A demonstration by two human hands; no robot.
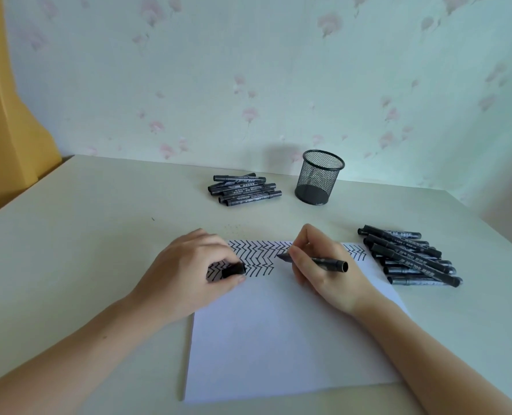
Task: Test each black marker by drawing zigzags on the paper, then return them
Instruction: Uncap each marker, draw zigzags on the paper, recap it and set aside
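While our right hand point(317, 265) grips an uncapped marker point(314, 260) with its tip on the paper point(278, 339), our left hand point(189, 271) pinches the cap point(234, 269) and rests on the sheet's left edge. Zigzags point(257, 256) fill the top rows. One marker pile point(244, 189) lies beside the mesh cup point(320, 178), another pile point(410, 256) just right of the paper.

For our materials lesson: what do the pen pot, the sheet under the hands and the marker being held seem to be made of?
Pen pot: looks like black metal mesh, since the wall shows through its fine grid. Sheet: white matt paper, thin and flat, taking ink zigzags. Marker in the right hand: probably black plastic, with a smooth, slightly glossy barrel.
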